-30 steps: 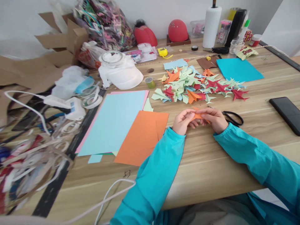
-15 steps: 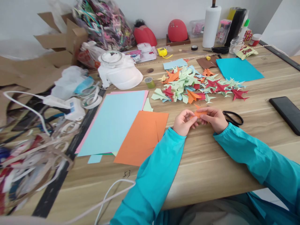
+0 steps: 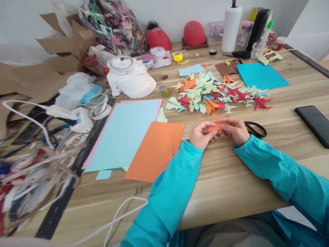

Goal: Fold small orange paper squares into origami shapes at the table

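A small folded orange paper plane (image 3: 215,127) is pinched between my two hands, just above the table. My left hand (image 3: 200,135) has its fingers closed at the near left side of it. My right hand (image 3: 236,130) grips the right side between thumb and fingers. Parts of the paper are hidden behind my fingers. Beyond my hands lies a heap of folded paper planes (image 3: 203,90) in green, red, orange and blue. Black-handled scissors (image 3: 255,129) lie beside my right hand, partly covered by it.
Orange paper (image 3: 149,151) and light blue sheets (image 3: 123,130) lie to the left. A turquoise paper stack (image 3: 262,76) is at the back right, with a phone (image 3: 315,121) at the right. Ribbons (image 3: 38,185), a cardboard box (image 3: 59,44) and a white cable (image 3: 115,216) crowd the left side.
My left thumb has shifted back a little, so more of the orange paper's left point shows. My right hand stays almost in place.
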`<state>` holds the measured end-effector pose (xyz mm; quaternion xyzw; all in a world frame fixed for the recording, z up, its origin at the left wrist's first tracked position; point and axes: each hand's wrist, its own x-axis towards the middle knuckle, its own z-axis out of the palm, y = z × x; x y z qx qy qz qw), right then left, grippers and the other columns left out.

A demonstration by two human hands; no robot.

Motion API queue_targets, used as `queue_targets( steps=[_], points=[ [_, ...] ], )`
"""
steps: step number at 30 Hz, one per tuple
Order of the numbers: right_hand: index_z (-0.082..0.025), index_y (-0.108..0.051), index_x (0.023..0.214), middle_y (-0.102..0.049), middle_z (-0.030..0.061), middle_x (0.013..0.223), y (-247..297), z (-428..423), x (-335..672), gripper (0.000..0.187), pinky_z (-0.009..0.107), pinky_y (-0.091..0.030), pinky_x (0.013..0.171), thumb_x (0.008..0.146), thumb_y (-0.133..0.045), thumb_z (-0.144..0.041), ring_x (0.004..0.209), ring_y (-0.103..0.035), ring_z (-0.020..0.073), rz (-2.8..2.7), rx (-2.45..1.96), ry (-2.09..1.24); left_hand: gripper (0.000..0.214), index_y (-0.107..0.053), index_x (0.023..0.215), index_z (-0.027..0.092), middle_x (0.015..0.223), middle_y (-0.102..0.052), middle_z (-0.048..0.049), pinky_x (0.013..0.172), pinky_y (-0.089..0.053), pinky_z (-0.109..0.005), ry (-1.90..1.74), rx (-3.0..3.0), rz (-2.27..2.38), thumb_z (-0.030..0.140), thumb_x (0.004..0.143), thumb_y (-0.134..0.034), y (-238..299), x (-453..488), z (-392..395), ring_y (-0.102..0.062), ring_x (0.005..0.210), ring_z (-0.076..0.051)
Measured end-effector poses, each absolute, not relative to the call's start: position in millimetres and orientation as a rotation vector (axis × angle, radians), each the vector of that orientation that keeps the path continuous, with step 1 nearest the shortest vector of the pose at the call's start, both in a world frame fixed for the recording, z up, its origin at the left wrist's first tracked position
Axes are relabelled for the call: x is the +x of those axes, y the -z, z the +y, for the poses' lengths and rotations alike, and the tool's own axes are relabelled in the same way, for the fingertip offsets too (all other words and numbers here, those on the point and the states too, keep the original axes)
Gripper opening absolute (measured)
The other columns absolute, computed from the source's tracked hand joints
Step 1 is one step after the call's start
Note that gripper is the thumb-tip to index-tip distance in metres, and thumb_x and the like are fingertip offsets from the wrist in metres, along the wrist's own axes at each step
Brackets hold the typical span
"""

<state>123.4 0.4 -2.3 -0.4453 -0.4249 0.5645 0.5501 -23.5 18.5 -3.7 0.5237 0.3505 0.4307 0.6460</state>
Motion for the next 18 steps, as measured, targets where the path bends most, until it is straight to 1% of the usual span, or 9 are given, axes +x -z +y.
queue_targets(
  steps=[8,13,18],
  points=[
    [-0.016,-0.068,0.080,-0.062,-0.0006,0.052,0.1,0.4,123.2,0.019,0.023,-0.042,0.043,0.062,-0.067,-0.023,0.041,-0.052,0.0093,-0.956,-1.026,-1.345,0.027,-0.058,0.073,0.013,0.058,-0.063,-0.0006,0.042,-0.046,-0.020,-1.024,1.227,0.868,0.029,0.058,-0.073,3.1,-22.0,17.3,-0.057,0.045,-0.009],
    [-0.016,-0.067,0.081,-0.063,-0.0009,0.052,-0.9,0.2,123.4,0.022,0.023,-0.041,0.043,0.060,-0.070,-0.024,0.041,-0.052,0.0091,-0.981,-1.061,-1.322,0.024,-0.060,0.072,0.012,0.054,-0.062,-0.0001,0.042,-0.046,-0.019,-1.038,1.243,0.885,0.028,0.058,-0.073,3.1,-22.8,17.4,-0.056,0.043,-0.009],
    [-0.016,-0.067,0.084,-0.063,-0.0003,0.053,0.2,0.8,125.4,0.026,0.023,-0.041,0.043,0.060,-0.071,-0.025,0.042,-0.053,0.0095,-0.975,-1.060,-1.357,0.023,-0.065,0.075,0.012,0.055,-0.062,-0.0003,0.042,-0.046,-0.019,-1.058,1.265,0.868,0.030,0.062,-0.070,3.8,-22.4,16.4,-0.055,0.043,-0.008]
  ],
)
